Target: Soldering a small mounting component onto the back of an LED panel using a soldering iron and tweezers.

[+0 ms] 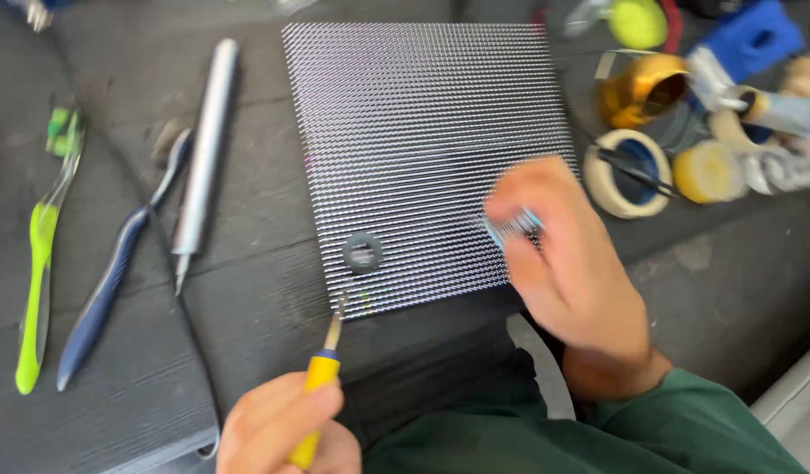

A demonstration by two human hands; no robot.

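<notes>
Panel (422, 158), a square dotted grid, lies centre frame on the counter (247, 263). Left hand (286, 430) is closed on a yellow-handled tool (321, 377), tip at the lower edge; slipping could scratch dots. Right hand (563, 263), blurred, apparently pinches a small brush (513, 226). A black ring (363, 253) could roll off.

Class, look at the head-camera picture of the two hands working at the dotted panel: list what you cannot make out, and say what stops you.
- Right hand: motion-blurred; the small striped thing in its grip cannot be identified.
- Yellow-handled tool in the left hand: its tip at the panel edge is too small to read.
- Left hand: cut off by the bottom edge.
- Tape rolls and clutter top right: blurred, partly cut off.
</notes>
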